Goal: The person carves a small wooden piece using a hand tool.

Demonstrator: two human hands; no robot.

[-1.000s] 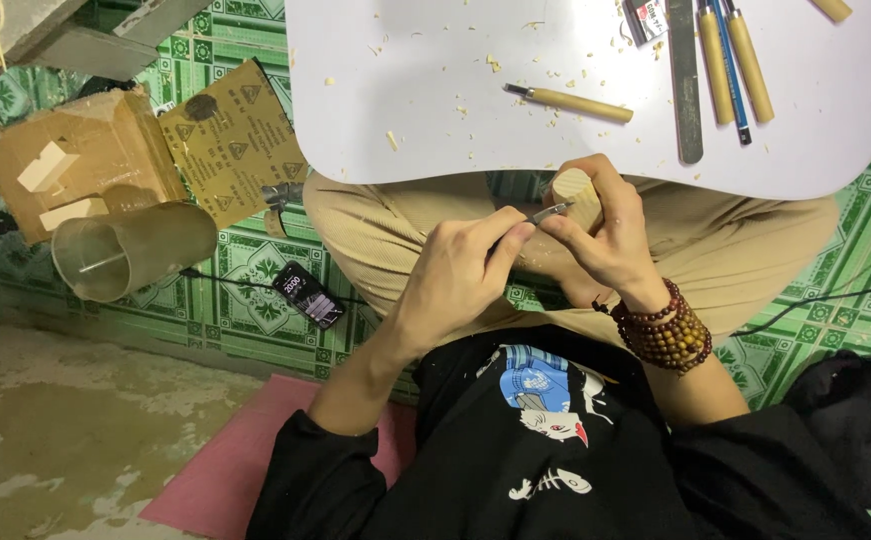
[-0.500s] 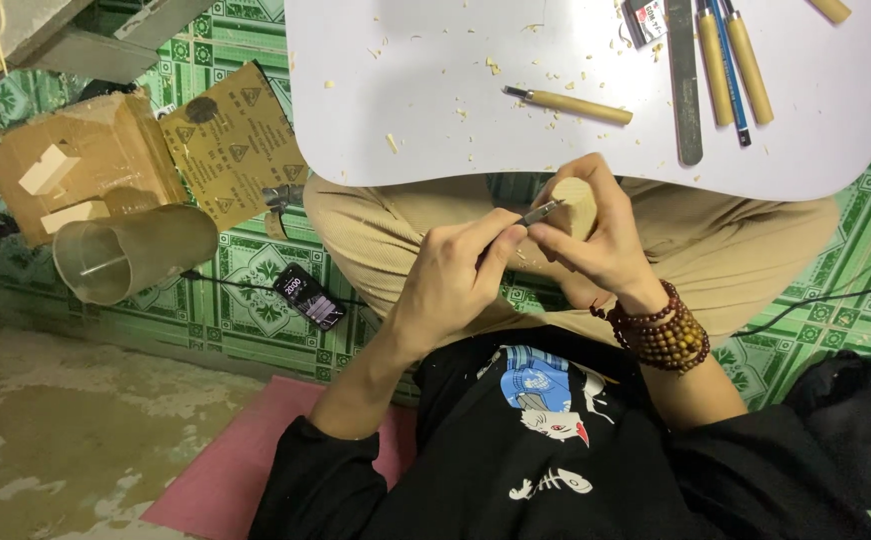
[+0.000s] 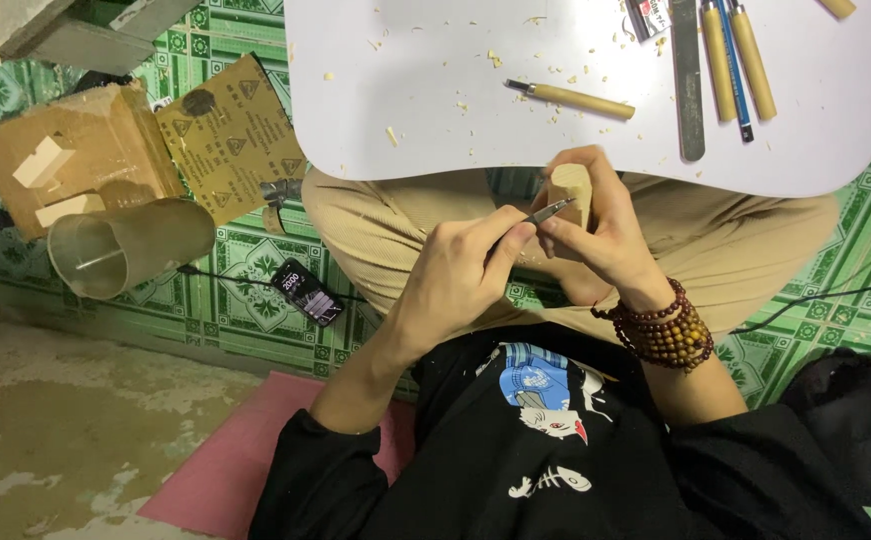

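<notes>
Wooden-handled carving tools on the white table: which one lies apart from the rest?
The wooden-handled carving tool lying crosswise mid-table among the wood chips; the others sit upright together at the white table's far-right edge.

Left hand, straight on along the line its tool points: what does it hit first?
The wooden block in the right hand. The left hand aims the carving tool up and to the right in the picture, and its tip looks already at the block's side, though depth is hard to judge.
</notes>
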